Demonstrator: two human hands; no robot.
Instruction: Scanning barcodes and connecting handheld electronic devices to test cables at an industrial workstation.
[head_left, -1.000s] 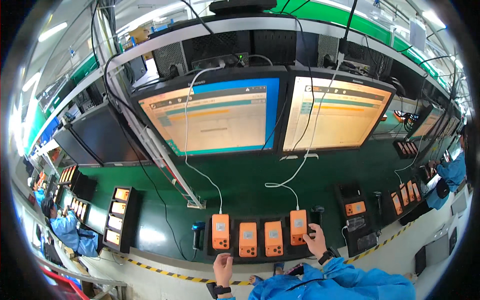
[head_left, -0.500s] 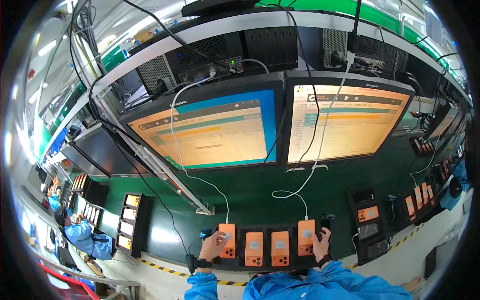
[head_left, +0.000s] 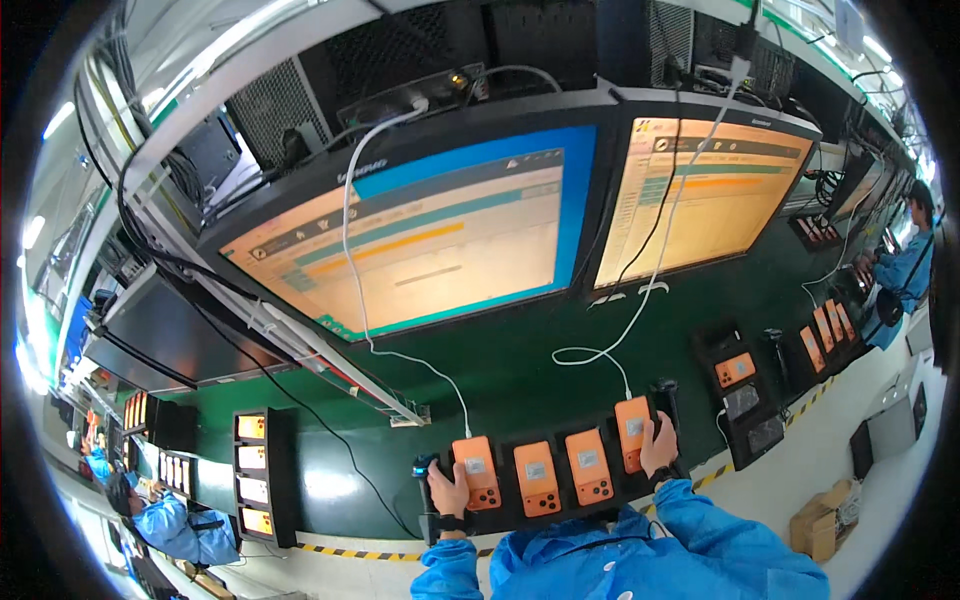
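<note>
A single head-worn fisheye view looks forward and down over the green bench [head_left: 520, 370] from above. Two monitors [head_left: 440, 235] fill the middle and far field, close ahead; the wearer's blue sleeves [head_left: 640, 550] enter at the near edge. Straight lines bow toward the rim.

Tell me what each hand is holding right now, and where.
Left hand grips the leftmost orange device at its left edge; right hand the rightmost orange device at its right edge.

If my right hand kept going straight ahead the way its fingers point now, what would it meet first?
The right hand already rests on the rightmost orange phone in the black tray. Straight on, it would probably meet the white cable plugged into that phone's top, then the bare green bench; depth is hard to judge.
</note>
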